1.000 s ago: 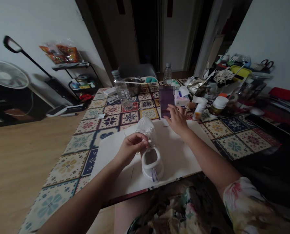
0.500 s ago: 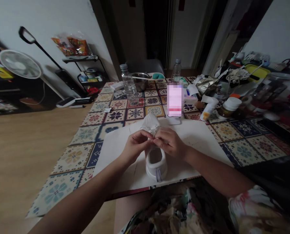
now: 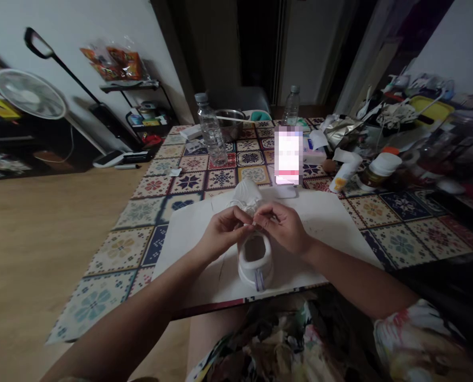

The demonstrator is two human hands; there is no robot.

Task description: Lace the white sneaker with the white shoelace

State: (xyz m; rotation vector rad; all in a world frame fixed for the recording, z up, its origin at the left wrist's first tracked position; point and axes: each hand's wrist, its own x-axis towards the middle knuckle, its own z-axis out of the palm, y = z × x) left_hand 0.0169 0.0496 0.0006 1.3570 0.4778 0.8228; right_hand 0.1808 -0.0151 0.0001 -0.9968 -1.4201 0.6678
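Observation:
A white sneaker (image 3: 246, 271) stands on a white sheet (image 3: 324, 233), its toe pointing away from me and its opening facing me. My left hand (image 3: 225, 232) is closed in a pinch over the tongue. From the other side, my right hand (image 3: 286, 229) pinches at the same spot, fingertips almost touching the left ones. Both sets of fingers are on the white shoelace (image 3: 241, 203), and a loop of it shows left of the lacing. The fingers cover the part of the lace between them.
Behind the sneaker, a phone (image 3: 287, 156) with a lit, blurred screen stands upright. Two plastic bottles (image 3: 212, 132) and a metal bowl (image 3: 233, 127) are farther back. A white spray bottle (image 3: 344, 170), a lidded jar (image 3: 378, 172) and assorted clutter crowd the right side of the patterned tablecloth (image 3: 140, 212).
My right hand's fingers have shifted slightly up and apart from the left, still pinching by the lacing. The whole view has tilted a little; the sneaker stays in place.

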